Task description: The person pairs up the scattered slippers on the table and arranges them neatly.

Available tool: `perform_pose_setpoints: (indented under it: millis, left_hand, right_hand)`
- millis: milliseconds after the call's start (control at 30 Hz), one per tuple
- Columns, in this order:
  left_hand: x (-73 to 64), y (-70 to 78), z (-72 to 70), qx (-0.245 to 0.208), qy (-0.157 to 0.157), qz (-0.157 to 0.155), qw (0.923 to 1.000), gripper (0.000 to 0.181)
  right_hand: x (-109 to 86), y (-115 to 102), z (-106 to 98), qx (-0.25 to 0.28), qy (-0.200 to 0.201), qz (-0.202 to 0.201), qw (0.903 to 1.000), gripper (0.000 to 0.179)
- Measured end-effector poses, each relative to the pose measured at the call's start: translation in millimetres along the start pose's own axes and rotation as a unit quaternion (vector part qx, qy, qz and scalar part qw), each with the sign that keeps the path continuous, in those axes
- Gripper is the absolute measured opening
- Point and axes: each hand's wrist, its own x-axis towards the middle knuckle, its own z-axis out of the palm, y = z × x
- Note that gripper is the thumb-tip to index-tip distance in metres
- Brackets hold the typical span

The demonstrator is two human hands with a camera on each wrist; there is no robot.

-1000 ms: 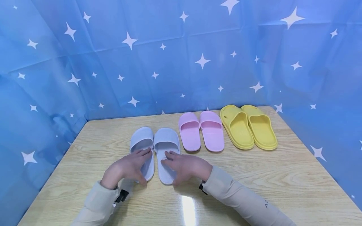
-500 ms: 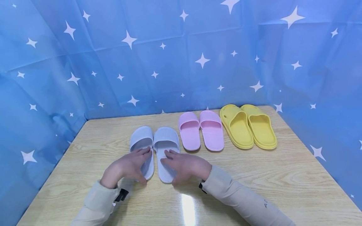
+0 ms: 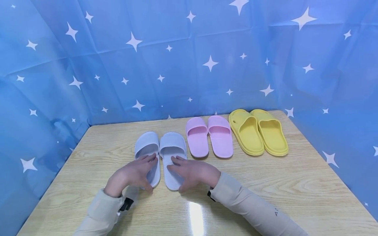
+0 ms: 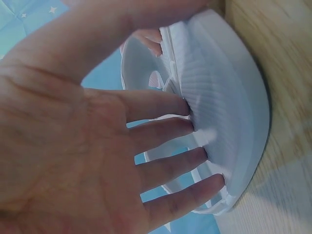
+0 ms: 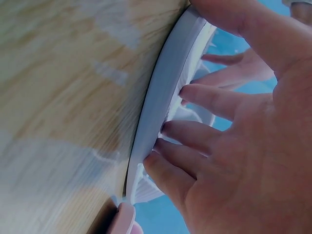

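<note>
A pair of pale grey-lavender slide slippers lies on the wooden table in the head view, toes toward the back. Over the heel part of the left slipper (image 3: pixel 146 140) is my left hand (image 3: pixel 132 173), its fingers spread. In the left wrist view those fingertips (image 4: pixel 214 181) touch the ribbed footbed, with the thumb by the heel edge. My right hand (image 3: pixel 197 173) lies over the outer side of the right slipper (image 3: pixel 172 141). In the right wrist view its fingertips (image 5: pixel 168 127) rest along the slipper's top edge and the thumb is at the heel end.
To the right of the grey pair stand two pink slippers (image 3: pixel 221 144), toes toward the back. Beyond them are two yellow clogs (image 3: pixel 251 137), side by side. A blue star-print curtain (image 3: pixel 165 62) hangs behind the wooden table (image 3: pixel 283 190).
</note>
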Motion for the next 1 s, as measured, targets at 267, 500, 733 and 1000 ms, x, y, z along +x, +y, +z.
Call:
perform_pose_setpoints:
  millis: [267,500,733,1000]
  left_hand:
    - [0.4,-2.4,0.4,-0.006,0.001,0.004,1.0,0.109]
    - [-0.5,-2.7,0.8,-0.013,0.003,0.005,0.9999,0.109]
    - [-3.1,0.3,-0.5,-0.012,0.005,0.009,0.9999,0.109]
    - [-2.5,0.4,-0.7,-0.016,0.004,0.004,0.9999,0.109]
  right_hand:
    - [1.2,1.5,0.8,-0.001,0.0,0.0,1.0,0.091]
    - [0.1,1.9,0.4,0.002,-0.002,-0.003,1.0,0.089]
    - [0.3,1.5,-0.1,0.006,-0.003,-0.002,1.0,0.089]
    - [-0.6,1.0,-1.0,0.006,-0.003,-0.002,1.0,0.089]
